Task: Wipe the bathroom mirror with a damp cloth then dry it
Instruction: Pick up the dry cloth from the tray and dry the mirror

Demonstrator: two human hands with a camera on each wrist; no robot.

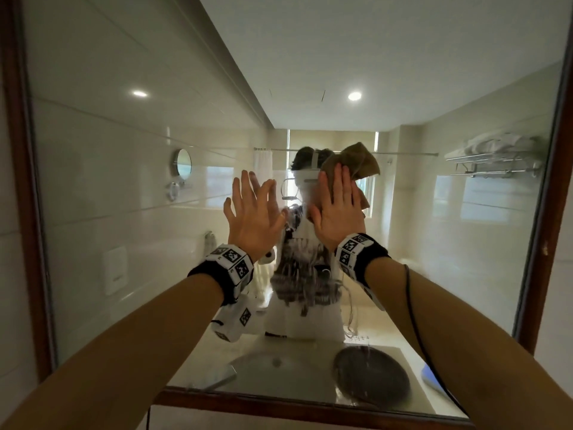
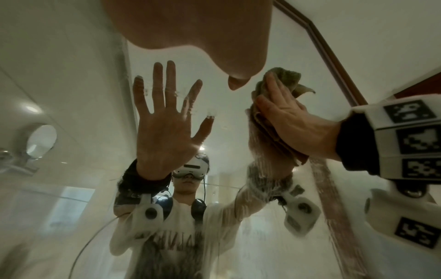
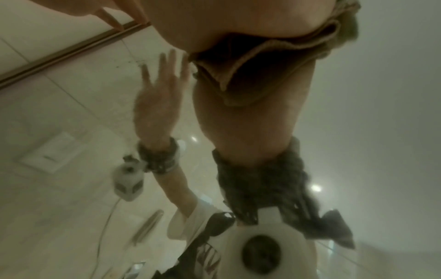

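Observation:
The wood-framed bathroom mirror (image 1: 434, 212) fills the head view. My left hand (image 1: 252, 212) lies flat on the glass at mid-height with its fingers spread and holds nothing. Just to its right, my right hand (image 1: 339, 209) presses a folded brown cloth (image 1: 361, 159) against the glass with straight fingers. The cloth sticks out above and to the right of the fingertips. In the left wrist view the right hand (image 2: 286, 120) covers the cloth (image 2: 284, 79). In the right wrist view the cloth's folds (image 3: 262, 52) bulge from under the palm (image 3: 214, 22).
Wet streaks (image 1: 310, 274) run down the glass below the cloth. The mirror's dark wooden frame (image 1: 541, 243) borders the right and bottom edges. A dark round basin (image 1: 372, 373) and a towel rack (image 1: 493, 159) show as reflections. A black cable (image 1: 412, 311) runs along my right forearm.

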